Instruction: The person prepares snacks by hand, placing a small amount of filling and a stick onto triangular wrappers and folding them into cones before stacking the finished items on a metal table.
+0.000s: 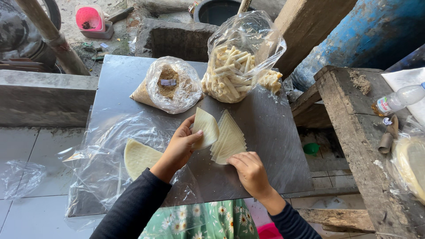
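My left hand (179, 148) pinches one pale triangular pastry sheet (205, 126), lifted off the metal board (124, 88). My right hand (250, 170) rests with its fingertips on the near corner of a fanned stack of triangular sheets (230, 139). To the left, a bigger wedge of pale sheets (138, 157) lies on loose clear plastic (110, 132). Behind, a clear bag of brown crumbly filling (170, 86) and an open bag of pale rolled sticks (237, 66) stand on the board.
A rough wooden bench (358, 146) on the right carries a plastic bottle (400, 98) and a wrapped round of dough sheets (409, 166). A blue barrel (372, 31), a black tub (217, 9) and a pink container (90, 18) lie beyond. Crumpled plastic (20, 177) sits at left.
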